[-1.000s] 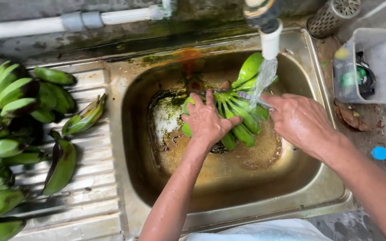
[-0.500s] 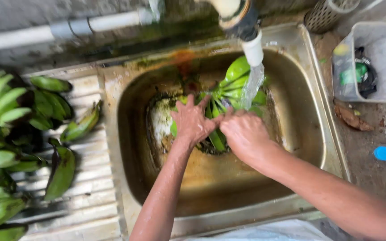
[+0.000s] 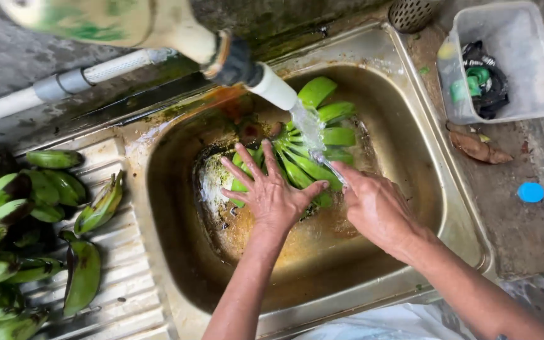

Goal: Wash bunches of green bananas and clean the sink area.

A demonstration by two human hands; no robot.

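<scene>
- Stainless steel sink [image 3: 410, 157] takes up most of what we see, stained brown and rusty along the basin floor, with its ribbed draining board [image 3: 127, 277] running off toward 9 o'clock.
- Next biggest is the heap of green bananas [image 3: 26, 233] piled on that draining board at 9 o'clock, well apart from our hands.
- Up at 11 o'clock there's the tap [image 3: 158, 28], pale and grimy, with a white spout pouring water [image 3: 313, 135] down into the basin.
- At 2 o'clock, outside the sink, sits a clear plastic tub [image 3: 524, 75] with some dark and green bits inside, can't really tell what they are.
- Now the main thing: a bunch of green bananas [image 3: 322, 129] lying in the basin at about 1 o'clock from the sink's middle, right under the running water.
- Our left hand [image 3: 272, 192] is flat with fingers spread wide, pressing down on the near end of that bunch.
- Our right hand [image 3: 376, 204] is just beside it at 3 o'clock, fingers together and reaching into the stream, touching the bananas; we can't tell if it's actually gripping one.
- A brown dry leaf [image 3: 476, 148] lies on the counter at 3 o'clock.
- Smallest bit: a little blue cap [image 3: 530, 192] on the counter at 3 o'clock.
</scene>
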